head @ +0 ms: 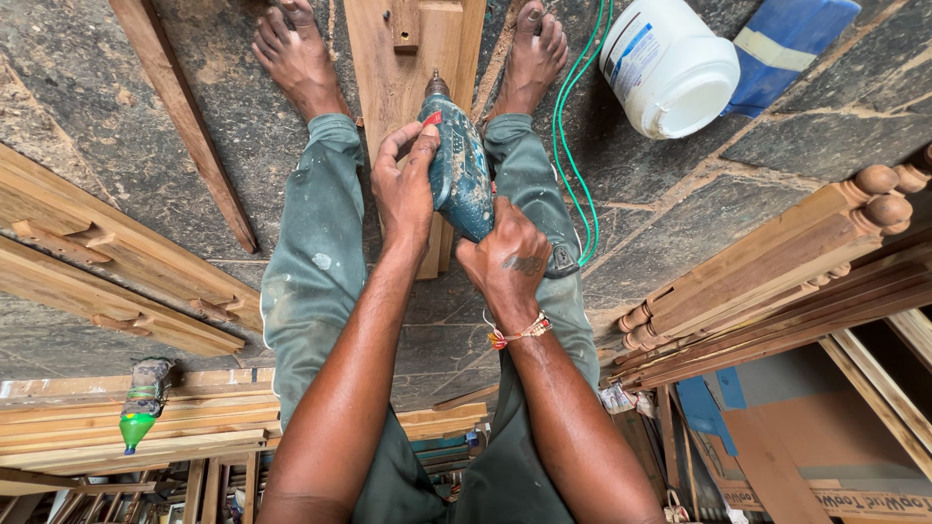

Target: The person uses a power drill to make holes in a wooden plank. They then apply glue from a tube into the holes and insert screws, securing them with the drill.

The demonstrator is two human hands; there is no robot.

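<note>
Blue-green handheld power drill (458,170) points down at the long brown wooden plank (388,68) lying on the stone floor between the person's bare feet; the bit sits at the plank face, depth can't be told. Left hand (406,184) has its fingers wrapped around the drill's front body, and right hand (507,260) is clamped on the rear grip. Drilling looks underway, not finished. A small wooden block (406,24) sits on the plank beyond the drill. Green cord (568,126) trails right of the drill, with a white plastic jar (670,63) farther right. Stacked wooden mouldings (107,281) lie left.

drill (458,170) bit: hidden | plank (388,58): cut by top edge
</note>
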